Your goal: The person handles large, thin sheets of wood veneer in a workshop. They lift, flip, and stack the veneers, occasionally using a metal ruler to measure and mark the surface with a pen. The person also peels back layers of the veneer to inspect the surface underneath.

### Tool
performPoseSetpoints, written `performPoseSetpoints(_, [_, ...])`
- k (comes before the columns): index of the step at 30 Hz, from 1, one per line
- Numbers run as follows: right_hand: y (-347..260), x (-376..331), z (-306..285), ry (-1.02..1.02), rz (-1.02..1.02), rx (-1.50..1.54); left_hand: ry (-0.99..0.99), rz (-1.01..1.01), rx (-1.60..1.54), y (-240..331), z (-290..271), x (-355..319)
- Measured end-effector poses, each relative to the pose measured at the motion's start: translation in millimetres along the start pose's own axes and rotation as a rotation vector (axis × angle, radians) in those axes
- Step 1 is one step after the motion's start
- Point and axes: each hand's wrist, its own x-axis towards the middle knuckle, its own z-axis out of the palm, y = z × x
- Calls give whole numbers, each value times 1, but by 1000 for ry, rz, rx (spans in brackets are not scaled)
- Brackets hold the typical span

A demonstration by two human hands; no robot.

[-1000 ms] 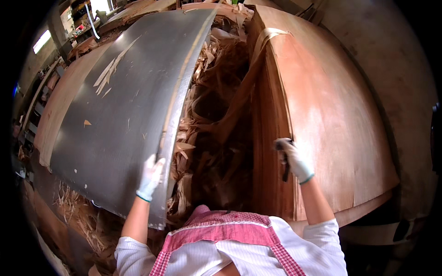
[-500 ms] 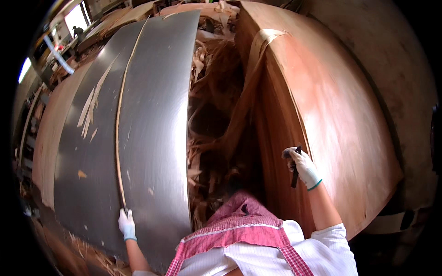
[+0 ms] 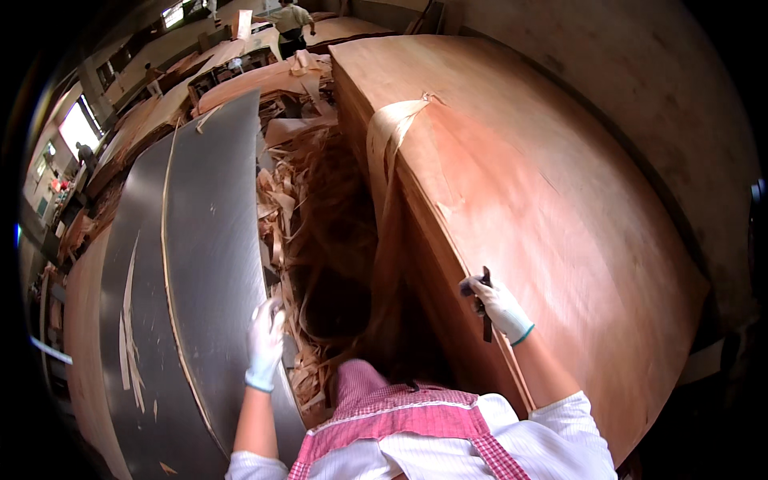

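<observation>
My left hand (image 3: 265, 342), in a white glove, is over the right edge of the grey metal tabletop (image 3: 212, 240). Its fingers are apart and hold nothing that I can see. A long, thin wooden strip (image 3: 167, 248) lies along the tabletop to the left of that hand. In my right hand (image 3: 506, 310), also gloved, is a short dark tool (image 3: 487, 326); its exact kind is not clear. This hand is beside the near left edge of a tall stack of wood veneer sheets (image 3: 560, 240).
Loose veneer shavings (image 3: 280, 208) fill part of the dark gap between tabletop and stack. A pale veneer band (image 3: 388, 132) hangs over the stack's edge into the gap. Thin slivers (image 3: 128, 328) lie on the metal. A co-worker (image 3: 290, 24) stands far off, by more veneer piles.
My left hand has let go of the wooden strip's near end and moved right to the tabletop's edge. My right hand keeps the dark tool. The view has shifted, showing more of the room.
</observation>
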Motion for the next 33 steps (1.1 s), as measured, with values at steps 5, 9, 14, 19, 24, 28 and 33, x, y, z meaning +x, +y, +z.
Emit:
performPoseSetpoints(5, [-7,28,-33,208,-8,57,-184,246,-120,33,74,171])
performPoseSetpoints(9, [9,35,-48,480,-4,146,-260,478,-293,65,153,332])
performPoseSetpoints(14, [10,59,-11,863,62,300,-323,450,-267,75,293,556])
performPoseSetpoints(19, [-22,109,60,994,137,378,-593,127,-68,50,432,711])
performPoseSetpoints(24, [-40,136,109,1170,197,379,-785,4,115,98,505,722])
performPoseSetpoints(28, [-42,160,125,1193,261,401,-798,-133,-4,71,530,756])
performPoseSetpoints(33, [-41,177,132,1226,312,444,-1018,-322,-290,82,555,761])
